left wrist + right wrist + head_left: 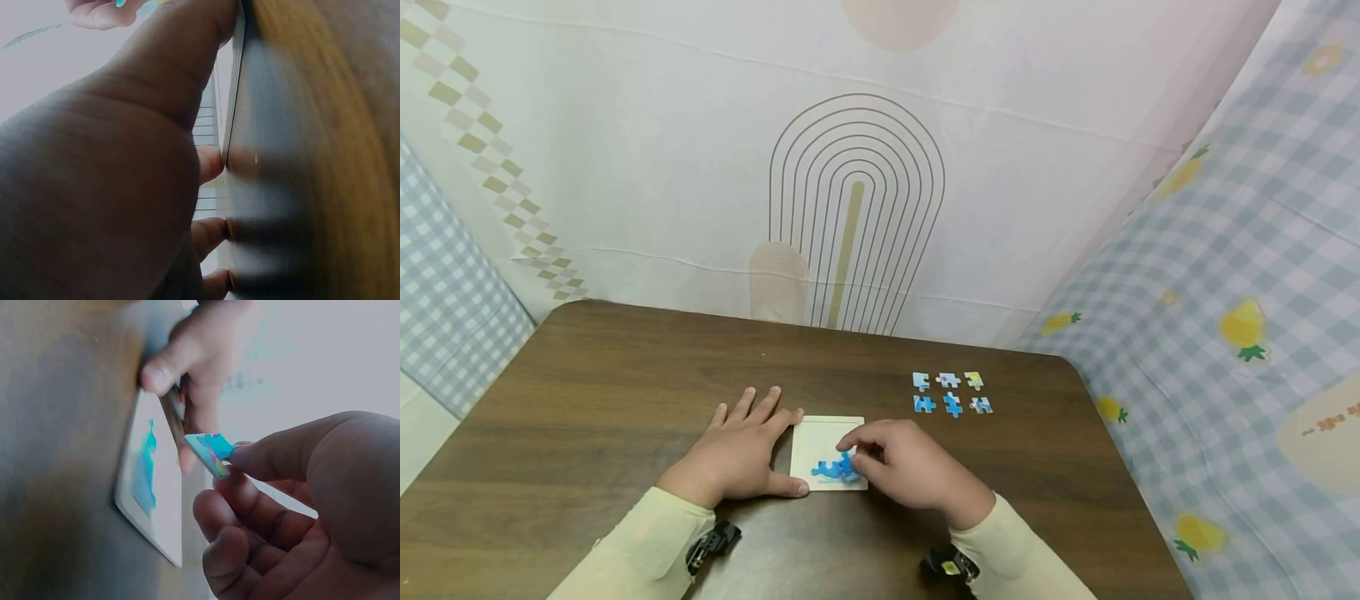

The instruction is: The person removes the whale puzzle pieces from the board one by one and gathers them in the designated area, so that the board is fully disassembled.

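Note:
A pale square puzzle board lies on the table between both hands. My left hand is spread flat, with its thumb and index finger touching the board's left edge. Between thumb and fingertips, my right hand pinches a blue puzzle piece, held just above the board in the right wrist view. Part of that piece's face shows yellow and pink. Joined blue puzzle pieces lie along the board's near side; the right hand partly covers this area in the head view.
Several loose jigsaw pieces lie in two rows on the brown table, beyond the board to the right. A patterned white cloth hangs behind the table, and a checked cloth hangs at the right.

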The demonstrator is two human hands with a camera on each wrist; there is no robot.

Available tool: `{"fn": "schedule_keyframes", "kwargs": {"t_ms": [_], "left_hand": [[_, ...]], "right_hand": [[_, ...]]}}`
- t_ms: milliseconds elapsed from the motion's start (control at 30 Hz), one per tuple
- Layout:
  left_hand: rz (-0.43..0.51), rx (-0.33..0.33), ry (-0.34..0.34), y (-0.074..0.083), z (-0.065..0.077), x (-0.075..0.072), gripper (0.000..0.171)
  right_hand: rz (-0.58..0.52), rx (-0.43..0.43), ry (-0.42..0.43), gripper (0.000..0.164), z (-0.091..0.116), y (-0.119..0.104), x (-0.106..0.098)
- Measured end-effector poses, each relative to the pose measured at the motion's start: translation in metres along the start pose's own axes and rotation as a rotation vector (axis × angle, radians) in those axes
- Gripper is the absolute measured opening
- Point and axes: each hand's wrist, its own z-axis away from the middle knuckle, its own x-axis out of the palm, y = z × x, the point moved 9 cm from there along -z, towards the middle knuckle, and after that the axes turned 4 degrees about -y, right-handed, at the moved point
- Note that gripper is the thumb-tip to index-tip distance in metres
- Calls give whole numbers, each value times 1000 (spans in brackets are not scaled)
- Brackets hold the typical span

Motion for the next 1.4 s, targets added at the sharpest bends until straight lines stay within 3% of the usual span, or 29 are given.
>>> {"fn": "schedule_keyframes", "kwargs": {"t_ms": [333,600,933,1400], "left_hand": [[9,0,4,0,2,0,116],[5,-2,2,0,1,-1,118],[5,-3,5,-1,0,0,117],[4,-4,5,-2,-1,1,117]], "right_hand": [[-10,148,100,14,15,40,-40],[-48,219,153,8,23,72,-59],[-123,284,163,5,31,105,-67],[-191,394,151,7,34,137,-61]]}}
